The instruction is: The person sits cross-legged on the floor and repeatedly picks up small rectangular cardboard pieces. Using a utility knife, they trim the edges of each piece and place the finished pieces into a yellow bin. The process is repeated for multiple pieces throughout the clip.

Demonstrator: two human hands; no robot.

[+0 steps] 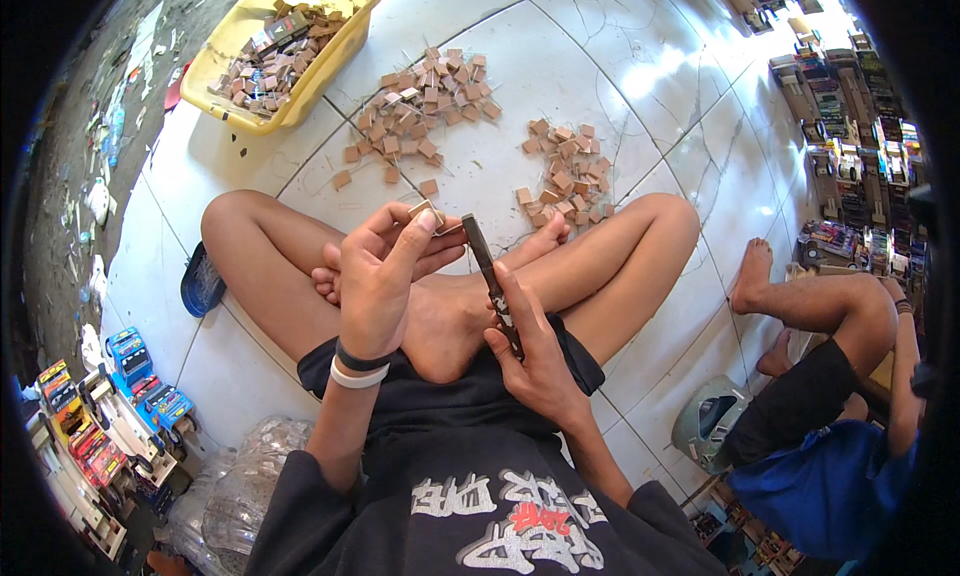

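My left hand (380,266) is raised above my crossed legs, pinching a small square wooden block (426,211) between thumb and fingers. Close on its right, my right hand (538,361) is wrapped round a long, narrow black tool (483,251). The tool's upper end points up toward the left fingers, apart from the block; its exact kind is not clear. On the tiles beyond my legs lies a wide pile of similar wooden blocks (430,101), many with thin pale sticks or wires. A smaller pile of blocks (568,176) lies to its right.
A yellow tub (325,81) with more wooden pieces stands far left. Colourful toy trucks (150,391) and a clear plastic bag (245,486) are near left, with a dark blue sandal (203,281) by my knee. Another person (820,306) sits at right beside a grey-green plastic container (705,421).
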